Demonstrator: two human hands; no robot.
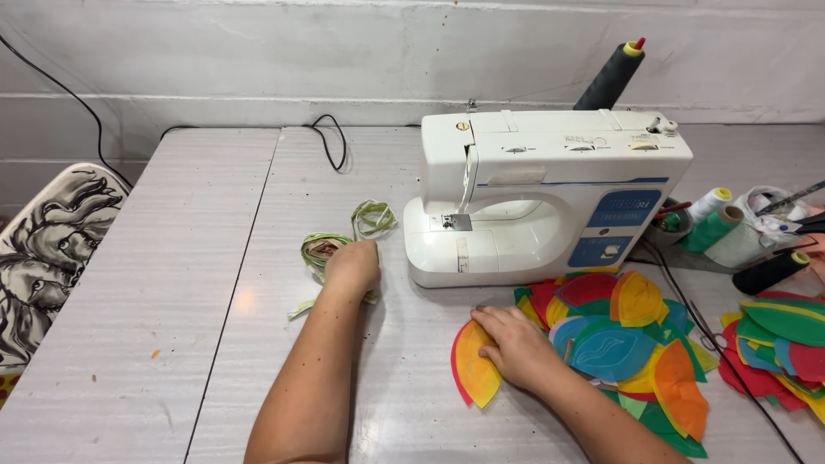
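A: What is each hand on?

B: The right hand point(516, 344) lies flat, fingers loosely spread, pressing an orange-and-yellow leaf piece point(475, 368) on the desk point(258, 258), at the left edge of the heap of coloured fabric leaves point(623, 344). The left hand point(352, 266) is curled over a coil of green striped ribbon point(320, 251) left of the sewing machine point(541, 193); whether it grips the ribbon I cannot tell.

A: Which way does the leaf point?

B: Its long axis runs roughly toward and away from the person, its pointed end nearest them, slightly right. A red layer peeks out along its left edge.

A: How far along does the work look?

B: Early, I'd judge. Nothing sits under the needle, 1 leaf is singled out, and the heap looks unjoined. A 2nd heap point(778, 348) lies far right, with thread spools point(718, 225) behind.
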